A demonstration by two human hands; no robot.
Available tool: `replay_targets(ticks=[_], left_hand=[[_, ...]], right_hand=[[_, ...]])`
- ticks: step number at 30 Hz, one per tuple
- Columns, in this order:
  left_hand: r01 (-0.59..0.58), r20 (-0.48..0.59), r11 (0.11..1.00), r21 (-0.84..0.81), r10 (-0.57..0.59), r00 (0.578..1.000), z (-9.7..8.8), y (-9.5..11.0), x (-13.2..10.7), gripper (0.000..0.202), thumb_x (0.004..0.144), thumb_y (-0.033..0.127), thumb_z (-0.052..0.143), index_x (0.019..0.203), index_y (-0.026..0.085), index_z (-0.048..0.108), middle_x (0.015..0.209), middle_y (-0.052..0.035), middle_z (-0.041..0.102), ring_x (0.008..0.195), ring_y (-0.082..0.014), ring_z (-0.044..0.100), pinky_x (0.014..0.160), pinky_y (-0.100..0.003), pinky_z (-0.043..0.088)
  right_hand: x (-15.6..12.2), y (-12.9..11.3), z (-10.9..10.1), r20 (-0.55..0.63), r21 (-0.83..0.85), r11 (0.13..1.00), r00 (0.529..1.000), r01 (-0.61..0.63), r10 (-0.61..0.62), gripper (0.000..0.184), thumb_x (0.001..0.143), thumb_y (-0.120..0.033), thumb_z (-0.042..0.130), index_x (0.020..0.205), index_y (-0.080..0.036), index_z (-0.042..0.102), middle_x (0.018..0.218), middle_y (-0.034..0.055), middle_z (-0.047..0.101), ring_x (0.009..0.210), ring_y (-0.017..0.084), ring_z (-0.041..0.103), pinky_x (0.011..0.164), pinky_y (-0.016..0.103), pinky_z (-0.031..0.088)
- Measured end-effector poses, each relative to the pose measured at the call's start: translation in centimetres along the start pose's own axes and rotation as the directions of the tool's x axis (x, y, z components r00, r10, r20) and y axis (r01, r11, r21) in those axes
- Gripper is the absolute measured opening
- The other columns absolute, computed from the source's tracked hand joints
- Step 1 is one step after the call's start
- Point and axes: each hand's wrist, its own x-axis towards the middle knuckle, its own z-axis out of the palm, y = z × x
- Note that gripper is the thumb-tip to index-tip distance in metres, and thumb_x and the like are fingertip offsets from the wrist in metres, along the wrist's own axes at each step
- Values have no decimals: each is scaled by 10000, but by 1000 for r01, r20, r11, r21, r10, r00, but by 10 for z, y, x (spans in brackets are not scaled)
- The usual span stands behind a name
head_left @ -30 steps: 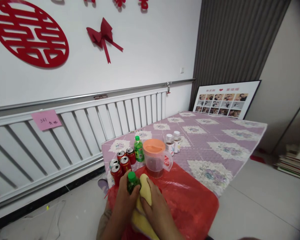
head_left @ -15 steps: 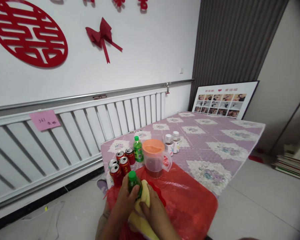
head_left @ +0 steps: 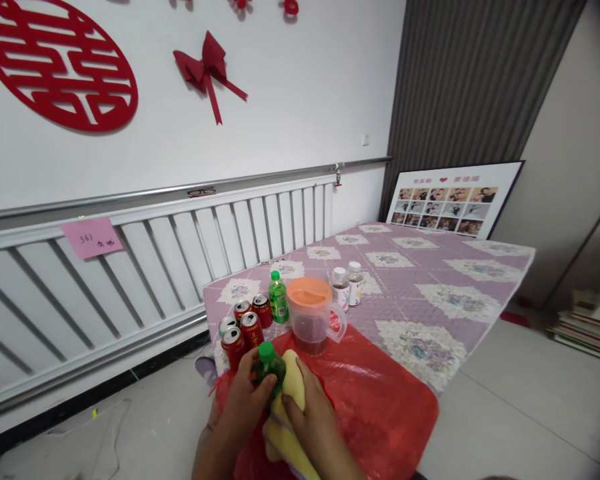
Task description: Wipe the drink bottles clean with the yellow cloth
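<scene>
My left hand (head_left: 241,405) is wrapped round a small green bottle (head_left: 269,364) with a green cap, holding it upright over a red plastic sheet (head_left: 380,407). My right hand (head_left: 314,420) presses a yellow cloth (head_left: 286,420) against the bottle's right side. Both hands are closed, low in the head view near the table's front corner. Just beyond them stand several red cans (head_left: 243,327), a second green bottle (head_left: 278,298) and a clear jug (head_left: 311,316) with an orange lid and dark liquid.
The table has a purple patterned cloth (head_left: 430,280). Two small white-capped bottles (head_left: 347,285) stand behind the jug. A framed photo board (head_left: 450,200) leans at the far end. A white radiator (head_left: 155,260) runs along the wall on the left. Books (head_left: 587,330) lie stacked on the floor at right.
My hands, the bottle and the cloth stay in much the same place; the cloth has shifted slightly on the bottle and the view has moved a little.
</scene>
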Motion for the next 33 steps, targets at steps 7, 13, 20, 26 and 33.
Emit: replay_targets(ticks=[7,13,20,26,33], left_hand=[[-57,-191,979,194,95,977,14,8,-3,573,781,247,626,1339,189,510,1313,-122,593,1236,-262,570,1079,-406,456],[-83,-112,977,195,106,988,6,10,-1,447,811,275,604,1249,185,588,1254,-116,633,1208,-260,590,1085,-396,456],[6,138,992,-128,12,990,-14,-2,5,534,877,259,540,1409,232,500,1511,-70,549,1395,-240,506,1193,-436,384],[14,94,995,-99,-5,996,-13,1,3,546,855,278,588,1387,218,482,1419,-86,613,1331,-221,562,1112,-378,471],[-42,-53,993,111,48,997,-1,14,1,503,768,231,603,1270,212,577,1268,-107,638,1211,-265,591,1006,-401,511]], right_hand=[[-1,-25,-2,-85,-39,992,989,121,-124,576,912,-321,511,1470,-193,453,1479,133,537,1362,275,501,1154,491,410],[0,5,9,-27,-27,1000,999,16,-17,649,868,-273,518,1494,-132,418,1509,157,515,1400,281,474,1181,500,378],[2,31,14,46,34,998,998,-48,46,678,806,-213,530,1471,-105,458,1518,154,518,1427,261,459,1215,466,338],[0,21,10,-12,30,998,999,-50,50,632,827,-219,518,1453,-138,494,1478,145,560,1386,268,511,1171,453,409],[-1,-19,3,-137,-28,996,986,89,-92,613,887,-315,538,1478,-182,439,1497,137,523,1381,286,493,1163,487,407]])
